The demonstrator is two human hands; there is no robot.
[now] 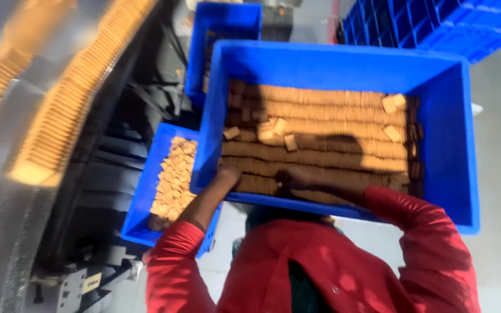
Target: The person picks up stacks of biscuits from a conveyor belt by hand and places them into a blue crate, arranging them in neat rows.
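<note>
A large blue plastic crate (453,145) holds long rows of tan biscuits (320,124) standing on edge, with a few loose ones lying flat on top. Both my arms, in red sleeves, reach into its near side. My left hand (227,175) is at the near left corner, against the end of the nearest biscuit row; its fingers are in shadow. My right hand (294,177) lies a little to the right on the same row, fingers curled over the biscuits. A short stretch of the row sits between the two hands.
A smaller blue crate (140,208) of loose broken biscuits stands lower left. Another blue crate (227,23) is behind. A conveyor (59,116) carrying lines of biscuits runs along the left. Stacked blue crates (436,23) stand top right on a grey floor.
</note>
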